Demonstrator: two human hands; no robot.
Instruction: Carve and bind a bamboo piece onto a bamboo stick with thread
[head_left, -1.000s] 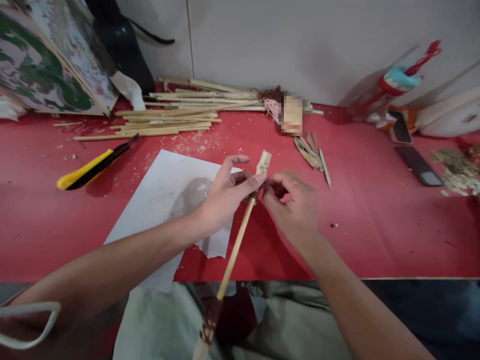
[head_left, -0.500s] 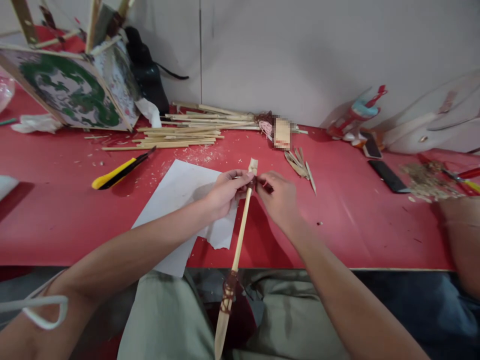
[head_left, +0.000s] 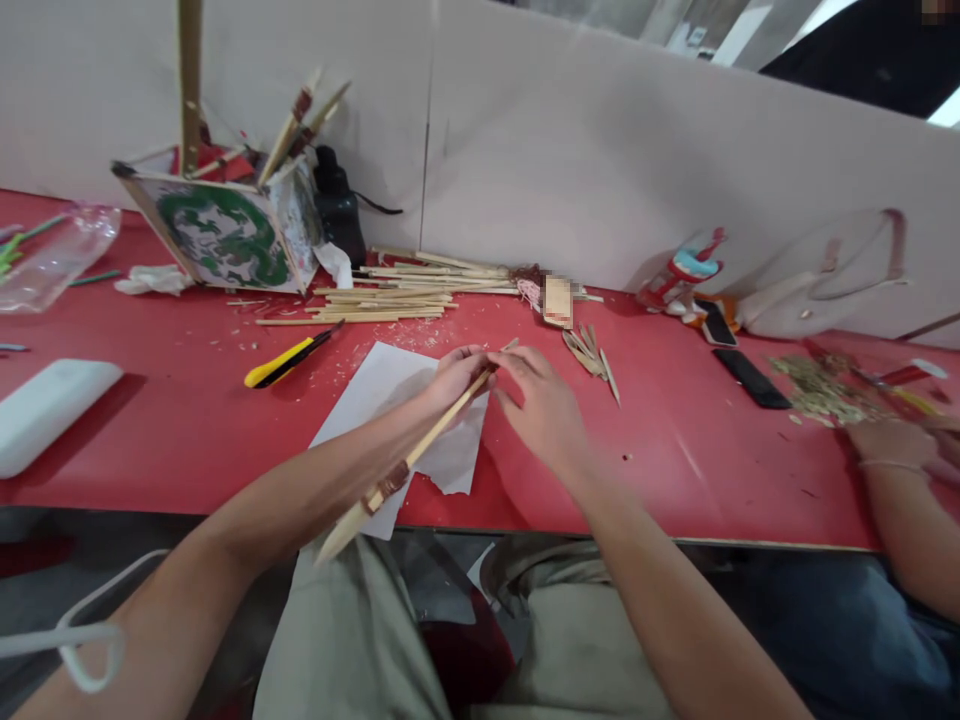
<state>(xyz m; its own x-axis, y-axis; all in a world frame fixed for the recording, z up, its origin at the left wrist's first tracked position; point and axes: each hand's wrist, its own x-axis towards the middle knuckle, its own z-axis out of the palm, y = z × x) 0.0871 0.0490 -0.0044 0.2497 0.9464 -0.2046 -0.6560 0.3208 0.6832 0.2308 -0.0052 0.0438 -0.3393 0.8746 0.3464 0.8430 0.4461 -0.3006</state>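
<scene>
My left hand (head_left: 454, 384) is closed around the far end of a thin wooden stick (head_left: 442, 422), above a sheet of white paper (head_left: 361, 400). The stick slants toward me over my left forearm, and its near end is a pale pointed blade (head_left: 346, 528) tied on with a brown cord binding (head_left: 387, 484). Another dark brown binding shows at the far end, partly hidden by fingers. There my right hand (head_left: 541, 402) has its fingertips pinched together against the stick; what they hold is too small to tell.
On the red table (head_left: 600, 490) lie a yellow utility knife (head_left: 285, 362), bundled sticks (head_left: 390, 300), dried leaf pieces (head_left: 589, 355) and a black phone (head_left: 750, 378). A dragon-painted box (head_left: 221, 235) stands back left, a white case (head_left: 56, 410) at left. Another person's hand (head_left: 892, 450) works at right.
The stick has swung so its bladed end moved left and up, over my left forearm. My right fingers have come over the far binding. The view has shifted, showing more of the left side.
</scene>
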